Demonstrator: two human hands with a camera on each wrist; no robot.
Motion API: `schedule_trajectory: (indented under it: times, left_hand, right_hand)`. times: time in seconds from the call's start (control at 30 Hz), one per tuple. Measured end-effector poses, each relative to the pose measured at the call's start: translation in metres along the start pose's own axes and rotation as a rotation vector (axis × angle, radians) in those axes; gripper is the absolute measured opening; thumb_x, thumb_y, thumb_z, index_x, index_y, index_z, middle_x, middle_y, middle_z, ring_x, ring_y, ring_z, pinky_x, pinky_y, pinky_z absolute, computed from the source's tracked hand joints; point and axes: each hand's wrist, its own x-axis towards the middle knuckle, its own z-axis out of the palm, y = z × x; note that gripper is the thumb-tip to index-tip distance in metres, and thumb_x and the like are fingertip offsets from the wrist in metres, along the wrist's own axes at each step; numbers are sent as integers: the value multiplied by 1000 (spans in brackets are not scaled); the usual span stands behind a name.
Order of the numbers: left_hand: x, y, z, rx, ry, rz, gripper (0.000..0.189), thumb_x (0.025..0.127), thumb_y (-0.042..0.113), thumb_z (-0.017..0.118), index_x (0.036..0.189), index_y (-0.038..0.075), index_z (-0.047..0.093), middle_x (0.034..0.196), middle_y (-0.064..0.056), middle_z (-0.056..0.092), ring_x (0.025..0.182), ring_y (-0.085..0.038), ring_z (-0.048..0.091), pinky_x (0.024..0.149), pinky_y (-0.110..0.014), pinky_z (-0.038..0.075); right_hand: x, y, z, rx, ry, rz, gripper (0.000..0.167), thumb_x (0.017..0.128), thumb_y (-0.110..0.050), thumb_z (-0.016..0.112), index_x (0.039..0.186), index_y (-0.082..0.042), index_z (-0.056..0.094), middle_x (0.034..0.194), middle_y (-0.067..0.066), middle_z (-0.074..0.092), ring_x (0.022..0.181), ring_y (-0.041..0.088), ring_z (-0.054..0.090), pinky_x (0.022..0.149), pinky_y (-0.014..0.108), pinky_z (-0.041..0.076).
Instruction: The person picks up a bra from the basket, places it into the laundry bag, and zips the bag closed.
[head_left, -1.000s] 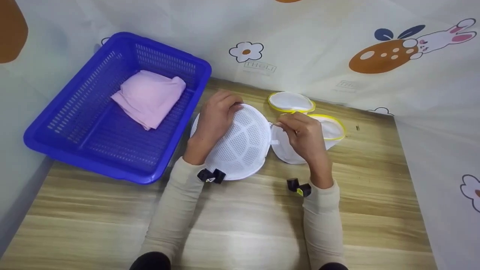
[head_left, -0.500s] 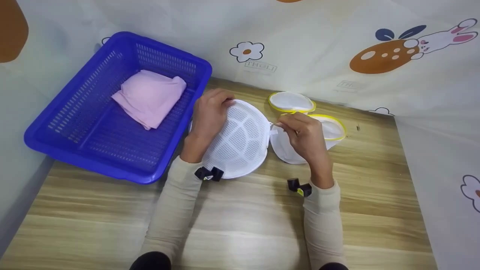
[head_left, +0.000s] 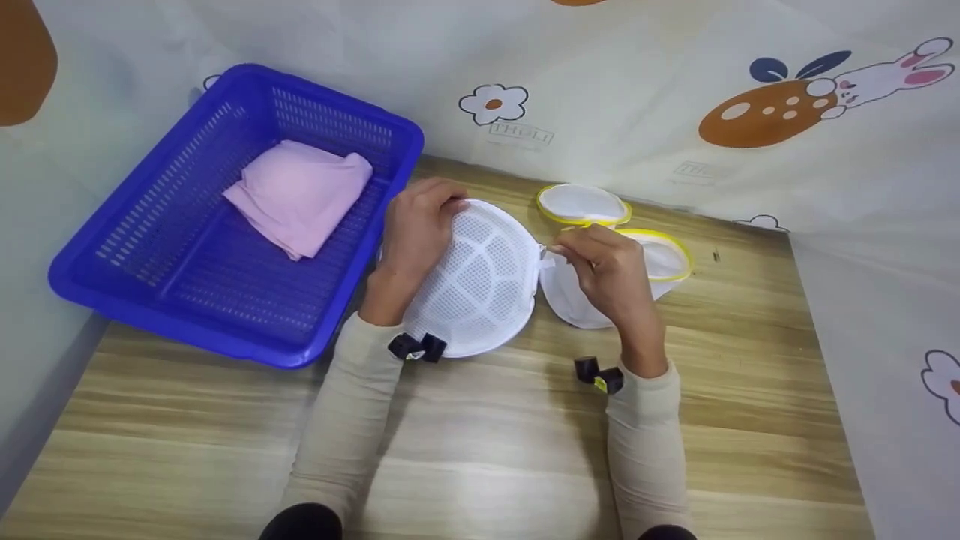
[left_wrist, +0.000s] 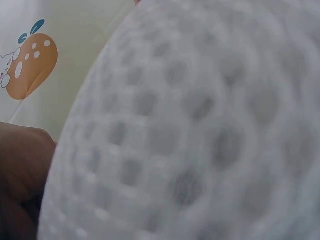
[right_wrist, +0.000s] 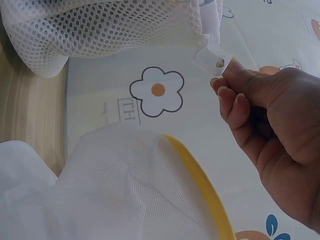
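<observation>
A domed white mesh laundry bag [head_left: 487, 277] is held up between the two hands. My left hand [head_left: 416, 236] grips its far left edge, with the fingertips curled over the rim. Its coarse mesh fills most of the left wrist view. At the bag's right side, my right hand [head_left: 611, 270] pinches a small whitish tab [right_wrist: 215, 59] between thumb and forefinger, plainly seen in the right wrist view. Just behind and below that hand lies a white fine-mesh bag with a yellow rim [head_left: 679, 251], partly covered by the hand.
A second yellow-rimmed white mesh bag [head_left: 581, 202] lies near the wall. At the left stands a blue plastic basket [head_left: 300, 352] holding a folded pink garment [head_left: 304, 191]. A patterned cloth [head_left: 615, 97] hangs behind the wooden table [head_left: 480, 457].
My left hand has shifted slightly left and away, tilting the domed mesh bag with it. The right hand has stayed almost in place at the tab. Little differs over the last half second.
</observation>
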Motion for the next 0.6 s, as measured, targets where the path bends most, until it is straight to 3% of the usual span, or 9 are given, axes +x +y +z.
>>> schedule_trajectory:
  times: [0.6]
  left_hand:
    - [-1, -1, 0, -20, 5, -28, 7, 85, 7, 70, 88, 1, 73, 88, -10, 70, 84, -24, 65, 78, -36, 49]
  right_hand:
    - [0, 1, 0, 8, -8, 0, 3, 81, -1, 73, 82, -4, 73, 77, 3, 68, 69, 17, 60, 62, 30, 49]
